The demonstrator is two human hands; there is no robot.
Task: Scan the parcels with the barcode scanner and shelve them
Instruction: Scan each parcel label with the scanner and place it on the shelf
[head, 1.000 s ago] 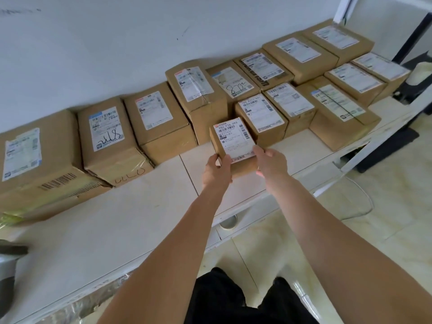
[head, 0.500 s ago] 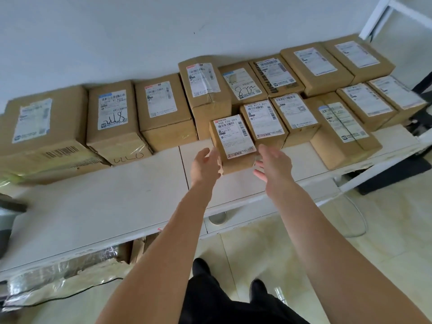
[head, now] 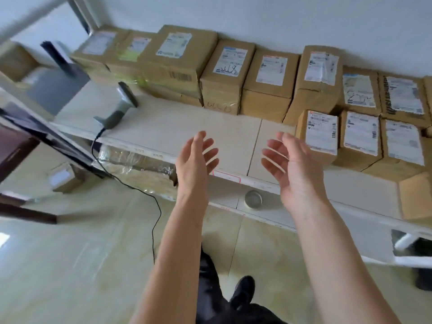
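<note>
Above the near edge of the shelf (head: 163,127), the left hand (head: 195,160) and right hand (head: 293,167) hang released, palms facing, holding nothing. Parcels (head: 268,83) line the far wall, the small parcel (head: 319,136) just right of the right hand. At far left the barcode scanner (head: 119,106) stands on the shelf, well apart from both hands.

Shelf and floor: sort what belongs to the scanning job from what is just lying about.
Belongs to the job:
barcode scanner with its cable
labelled parcels along the wall
small parcel nearest the right hand
shelf

Just lying about:
tape roll
plastic wrap under the shelf
small box on the floor
</note>
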